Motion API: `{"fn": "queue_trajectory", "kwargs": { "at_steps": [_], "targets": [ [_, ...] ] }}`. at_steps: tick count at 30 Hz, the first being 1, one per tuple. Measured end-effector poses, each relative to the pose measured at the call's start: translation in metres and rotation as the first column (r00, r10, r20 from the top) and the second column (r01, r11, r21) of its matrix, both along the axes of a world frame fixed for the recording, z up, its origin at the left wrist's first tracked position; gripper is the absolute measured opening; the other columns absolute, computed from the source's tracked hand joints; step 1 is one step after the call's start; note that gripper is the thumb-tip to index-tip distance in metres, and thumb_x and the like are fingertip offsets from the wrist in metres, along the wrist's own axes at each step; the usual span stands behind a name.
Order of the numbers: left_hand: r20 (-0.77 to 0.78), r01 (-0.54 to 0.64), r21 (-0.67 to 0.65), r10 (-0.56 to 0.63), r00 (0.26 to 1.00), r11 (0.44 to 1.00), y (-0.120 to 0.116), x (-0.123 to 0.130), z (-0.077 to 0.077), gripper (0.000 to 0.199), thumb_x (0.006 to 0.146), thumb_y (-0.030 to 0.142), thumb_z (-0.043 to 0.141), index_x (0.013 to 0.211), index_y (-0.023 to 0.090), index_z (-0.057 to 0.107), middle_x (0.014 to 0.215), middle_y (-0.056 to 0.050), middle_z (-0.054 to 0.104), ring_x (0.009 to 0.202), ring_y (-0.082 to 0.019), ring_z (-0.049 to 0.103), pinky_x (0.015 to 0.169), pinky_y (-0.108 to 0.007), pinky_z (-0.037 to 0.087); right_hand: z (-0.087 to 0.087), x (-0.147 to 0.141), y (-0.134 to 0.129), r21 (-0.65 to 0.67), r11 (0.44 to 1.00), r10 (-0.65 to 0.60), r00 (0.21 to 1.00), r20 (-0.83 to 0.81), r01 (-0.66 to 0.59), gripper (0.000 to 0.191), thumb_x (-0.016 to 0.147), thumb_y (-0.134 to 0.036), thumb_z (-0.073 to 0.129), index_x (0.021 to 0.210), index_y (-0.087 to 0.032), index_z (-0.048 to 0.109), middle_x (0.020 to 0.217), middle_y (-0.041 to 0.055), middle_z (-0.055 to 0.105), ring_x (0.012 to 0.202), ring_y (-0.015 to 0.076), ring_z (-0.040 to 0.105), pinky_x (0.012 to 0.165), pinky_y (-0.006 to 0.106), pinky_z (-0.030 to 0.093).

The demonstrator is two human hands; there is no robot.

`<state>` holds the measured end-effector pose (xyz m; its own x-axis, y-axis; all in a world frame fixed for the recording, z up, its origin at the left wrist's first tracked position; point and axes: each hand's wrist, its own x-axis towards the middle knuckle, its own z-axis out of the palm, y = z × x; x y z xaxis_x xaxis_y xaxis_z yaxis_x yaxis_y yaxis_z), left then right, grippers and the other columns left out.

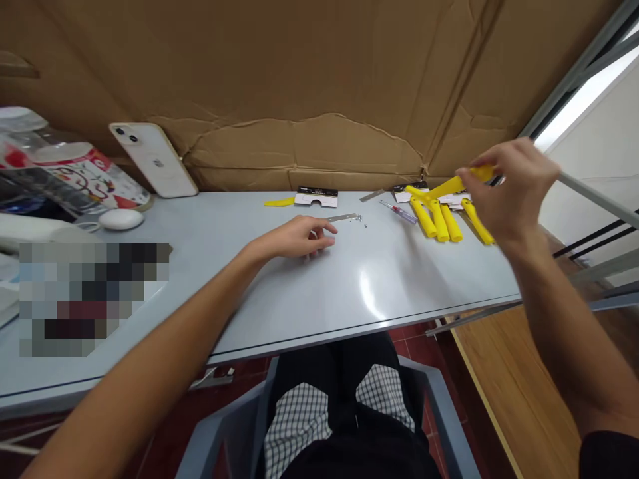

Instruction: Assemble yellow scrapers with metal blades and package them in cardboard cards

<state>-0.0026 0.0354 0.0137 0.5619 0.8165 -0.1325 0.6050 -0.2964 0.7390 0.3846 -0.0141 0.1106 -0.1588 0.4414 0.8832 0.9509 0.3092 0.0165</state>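
My right hand (514,189) is raised over the right side of the table, its fingers closed on a yellow plastic handle (452,187). Below it several more yellow handles (439,221) lie side by side, partly over black-and-white cards. My left hand (304,236) rests on the tabletop, fingers apart and loosely bent, holding nothing that I can see. Just beyond its fingertips is a flat metal strip (343,217) with holes, and tiny screws (360,217) are scattered at its end. A screwdriver (398,211) with a translucent purple handle lies between the screws and the handles.
Farther back are a black-and-white card (316,196), a yellow piece (278,202) and another metal strip (372,195). At left, a white phone (154,159) leans against the cardboard wall (309,86), near a white mouse (121,219) and a patterned container (94,174). The table's front edge (319,338) runs before my lap.
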Motion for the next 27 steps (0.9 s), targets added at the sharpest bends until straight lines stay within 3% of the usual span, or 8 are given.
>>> {"fn": "queue_trajectory", "kwargs": {
  "at_steps": [3,6,11,14,18,21,25,27],
  "targets": [
    [0.335,-0.112,-0.228,0.186,0.924,0.967,-0.007,0.009,0.002,0.060,0.095,0.061,0.076,0.136,0.018,0.069,0.108,-0.017,0.081,0.075,-0.024,0.077,0.066,-0.037,0.061,-0.040,-0.054,-0.023,0.088,0.964,0.247,0.968,0.037,-0.250,0.016,0.099,-0.021,0.075,0.087,-0.026,0.067,0.095,0.0064,0.072,0.088,0.0236,0.068,0.075,0.042,0.057],
    [0.534,-0.134,-0.463,0.396,0.747,0.876,-0.005,0.015,0.002,0.059,0.097,0.061,0.076,0.139,0.020,0.066,0.122,-0.020,0.080,0.086,-0.027,0.082,0.075,-0.041,0.067,-0.078,-0.098,-0.046,0.182,0.842,0.498,0.861,0.103,-0.508,0.023,0.095,-0.007,0.078,0.099,-0.029,0.068,0.097,0.0040,0.071,0.087,0.0219,0.067,0.070,0.041,0.060],
    [0.604,-0.236,-0.497,0.529,0.596,0.835,0.009,0.010,-0.003,0.029,0.092,0.028,0.085,0.114,0.013,0.075,0.113,-0.016,0.081,0.091,-0.021,0.080,0.082,-0.034,0.068,-0.118,-0.133,-0.066,0.126,0.731,0.654,0.741,0.153,-0.671,0.034,0.088,0.003,0.080,0.104,-0.025,0.070,0.094,0.0044,0.070,0.092,0.0231,0.067,0.074,0.042,0.065],
    [0.570,-0.277,-0.428,0.495,0.656,0.860,0.012,0.002,-0.004,0.036,0.081,0.018,0.091,0.114,0.012,0.077,0.109,-0.015,0.082,0.093,-0.023,0.080,0.084,-0.035,0.068,-0.131,-0.137,-0.067,-0.031,0.739,0.673,0.739,0.005,-0.673,0.023,0.093,-0.004,0.078,0.099,-0.024,0.067,0.092,0.0053,0.068,0.085,0.0212,0.065,0.069,0.039,0.061],
    [0.454,-0.196,-0.331,0.338,0.824,0.923,0.011,-0.006,-0.003,0.047,0.074,0.029,0.096,0.115,0.013,0.079,0.098,-0.014,0.082,0.089,-0.027,0.081,0.082,-0.041,0.067,-0.130,-0.128,-0.043,-0.341,0.645,0.641,0.727,-0.247,-0.684,0.012,0.101,-0.024,0.074,0.091,-0.023,0.068,0.092,0.0058,0.070,0.084,0.0205,0.069,0.075,0.037,0.060],
    [0.320,-0.152,-0.166,0.199,0.926,0.974,0.012,-0.007,-0.008,0.050,0.072,0.038,0.096,0.114,0.016,0.081,0.096,-0.013,0.083,0.084,-0.027,0.078,0.074,-0.039,0.063,-0.114,-0.114,0.004,-0.488,0.665,0.533,0.817,-0.220,-0.565,0.020,0.102,-0.031,0.067,0.085,-0.022,0.070,0.088,0.0069,0.074,0.082,0.0223,0.069,0.077,0.037,0.055],
    [0.205,-0.114,0.122,0.088,0.975,0.986,0.015,0.000,-0.021,0.045,0.072,0.040,0.092,0.110,0.018,0.082,0.101,-0.010,0.083,0.079,-0.021,0.074,0.072,-0.034,0.058,-0.095,-0.105,0.080,-0.742,0.586,0.373,0.921,-0.110,-0.326,0.014,0.095,-0.027,0.068,0.087,-0.020,0.077,0.087,0.0072,0.079,0.077,0.0232,0.069,0.073,0.035,0.047],
    [0.234,-0.112,0.197,0.064,0.970,0.974,0.016,0.005,-0.028,0.047,0.075,0.039,0.090,0.116,0.019,0.080,0.108,-0.010,0.083,0.077,-0.019,0.072,0.074,-0.034,0.058,-0.096,-0.105,0.105,-0.710,0.641,0.312,0.944,-0.105,-0.291,0.017,0.096,-0.023,0.063,0.093,-0.018,0.079,0.092,0.0090,0.081,0.082,0.0245,0.071,0.078,0.035,0.048]
  ]
}}
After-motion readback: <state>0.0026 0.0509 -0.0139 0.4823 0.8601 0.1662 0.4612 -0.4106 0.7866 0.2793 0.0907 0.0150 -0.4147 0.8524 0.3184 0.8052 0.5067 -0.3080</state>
